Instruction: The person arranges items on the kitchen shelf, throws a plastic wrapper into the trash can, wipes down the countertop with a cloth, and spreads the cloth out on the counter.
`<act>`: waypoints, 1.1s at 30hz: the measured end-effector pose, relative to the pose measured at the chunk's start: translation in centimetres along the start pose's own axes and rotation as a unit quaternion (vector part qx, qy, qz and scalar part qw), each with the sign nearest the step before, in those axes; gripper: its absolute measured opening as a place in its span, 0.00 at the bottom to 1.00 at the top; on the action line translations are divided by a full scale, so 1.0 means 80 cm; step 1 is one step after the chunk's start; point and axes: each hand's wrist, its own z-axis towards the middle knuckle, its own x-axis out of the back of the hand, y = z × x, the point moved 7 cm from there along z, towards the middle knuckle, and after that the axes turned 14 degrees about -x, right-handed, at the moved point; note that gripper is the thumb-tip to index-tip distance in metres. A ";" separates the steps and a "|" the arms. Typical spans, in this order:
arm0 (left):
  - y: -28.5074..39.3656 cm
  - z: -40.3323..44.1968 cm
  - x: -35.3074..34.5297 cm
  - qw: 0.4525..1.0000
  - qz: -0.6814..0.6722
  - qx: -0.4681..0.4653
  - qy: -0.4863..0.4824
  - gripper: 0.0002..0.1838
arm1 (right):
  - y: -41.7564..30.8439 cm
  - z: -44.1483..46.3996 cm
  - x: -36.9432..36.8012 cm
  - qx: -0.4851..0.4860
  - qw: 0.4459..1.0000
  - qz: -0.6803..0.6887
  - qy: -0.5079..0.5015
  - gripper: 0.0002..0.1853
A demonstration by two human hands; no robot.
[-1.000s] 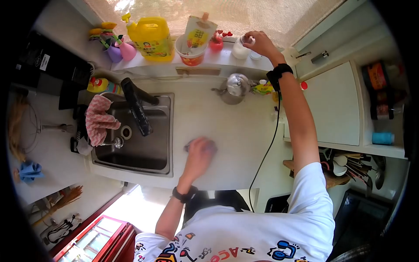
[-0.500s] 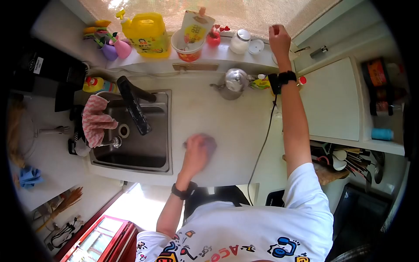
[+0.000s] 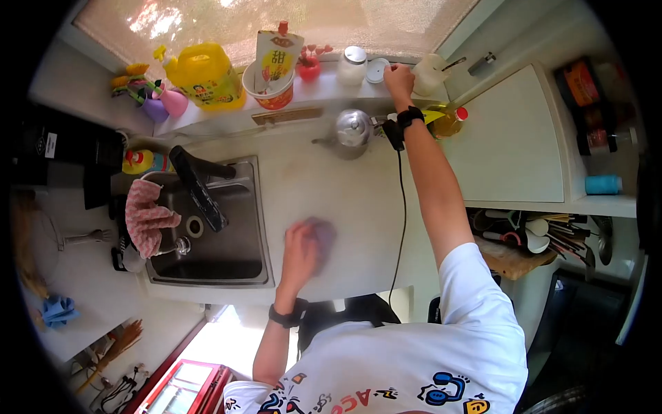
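On my head feed, left hand point(image 3: 301, 250) is down on the worktop point(image 3: 358, 200), right of the sink point(image 3: 207, 265) in frame. Under and beside its fingers I get a greyish-purple cloth point(image 3: 324, 241), smeared by motion blur. Fingers look bent over it; I can't tell if they grip it or just press it flat. Cloth lies on the bare middle of the worktop, well apart from the metal kettle point(image 3: 352, 130).

Right hand point(image 3: 398, 81) is up at the window ledge, arm extended, fingers curled in together. Can't tell if anything is pinched in there. Fingertips sit right by the edge of a round white lid point(image 3: 376, 71); contact unclear from my angle. Lid is just beside a capped glass jar point(image 3: 352, 67) with white contents. On the hand's other side I have a pale container point(image 3: 429, 74). Red-capped bottle point(image 3: 449, 124) stands near the right forearm. Black cable point(image 3: 402, 207) runs from the right wrist unit point(image 3: 394, 134) down across the worktop.
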 end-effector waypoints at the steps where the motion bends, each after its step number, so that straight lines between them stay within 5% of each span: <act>1: -0.005 -0.005 -0.002 1.000 0.004 0.000 0.001 0.18 | -0.001 -0.002 0.002 -0.011 1.000 0.006 -0.004 0.15; 9: 0.012 0.003 -0.009 0.999 -0.007 -0.052 -0.012 0.18 | -0.028 -0.071 0.093 0.073 0.990 0.074 0.091 0.09; 12: 0.031 0.052 0.007 0.996 -0.033 -0.077 -0.029 0.18 | -0.064 -0.154 0.168 0.335 0.924 0.099 0.154 0.03; 14: 0.048 0.098 0.026 0.995 -0.087 -0.048 -0.020 0.19 | -0.077 -0.209 0.203 0.436 0.885 0.093 0.133 0.10; 17: 0.099 0.168 0.060 0.984 -0.122 -0.122 0.031 0.24 | -0.082 -0.269 0.235 0.523 0.843 0.106 0.063 0.15; 20: 0.158 0.227 0.075 0.974 -0.088 -0.207 0.027 0.30 | -0.065 -0.298 0.241 0.542 0.831 0.114 0.042 0.17; 23: 0.144 0.266 0.051 0.976 -0.093 -0.187 -0.065 0.31 | -0.047 -0.309 0.250 0.540 0.829 0.138 0.053 0.17; 33: 0.217 0.294 0.000 0.946 -0.006 -0.253 -0.203 0.16 | -0.001 -0.311 0.277 0.517 0.841 0.145 0.063 0.19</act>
